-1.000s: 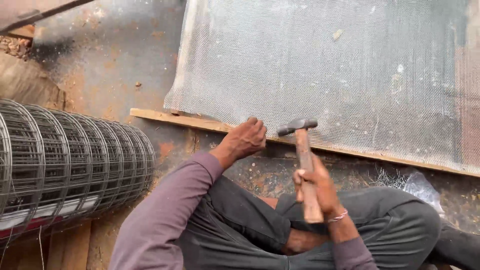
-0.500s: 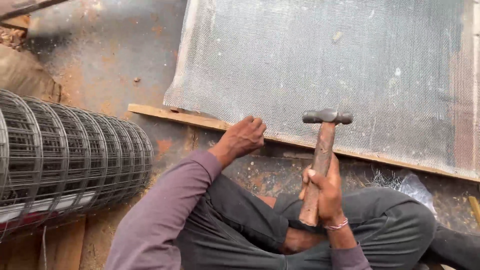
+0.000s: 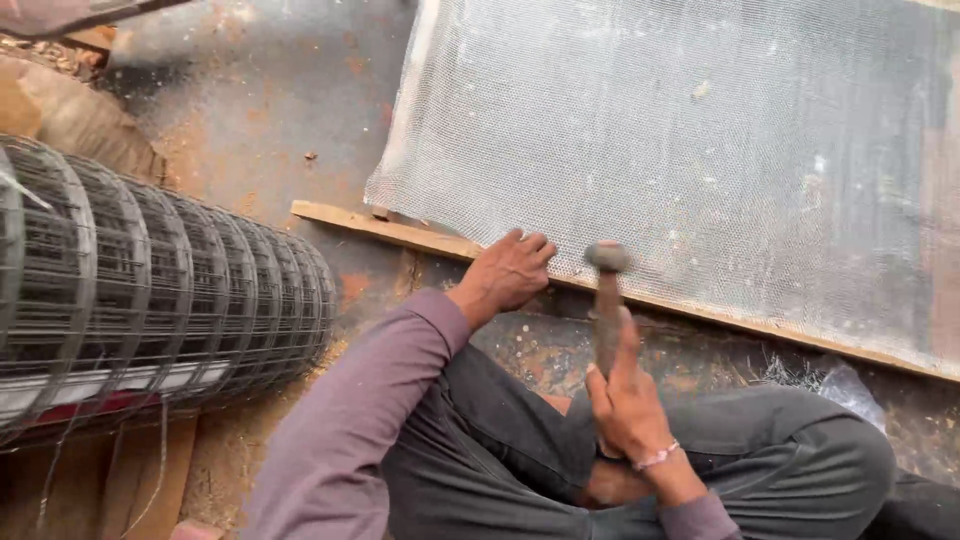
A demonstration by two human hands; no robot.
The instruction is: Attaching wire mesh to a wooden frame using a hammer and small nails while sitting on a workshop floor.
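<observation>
— Where do we stand? Our hammer [image 3: 607,300] is up, head just above the wooden strip [image 3: 400,232] that runs along the near edge of the fine mesh [image 3: 700,150]. Our right hand [image 3: 628,400] is closed tight round the lower handle.

— And our left hand [image 3: 510,272] rests on the strip just beside where the head would land, fingers curled down as if pinching something small; we cannot tell whether a nail is in them.

— That closeness is the worry, we think. If the head comes down a little to the left, it catches our fingers.

— Also the mesh looks loose and springy. A glancing blow could bend whatever we are driving, or let the mesh creep off the strip so it gets pinned crooked.

— The strip is thin, too. Hit near its edge, it might split or hop on the dusty concrete floor [image 3: 260,100].

— And we are sitting with our legs folded right under the swing, so a slip off the strip could reach our knee.

— The wire roll [image 3: 150,290] lies well off to the left, out of the way.
</observation>
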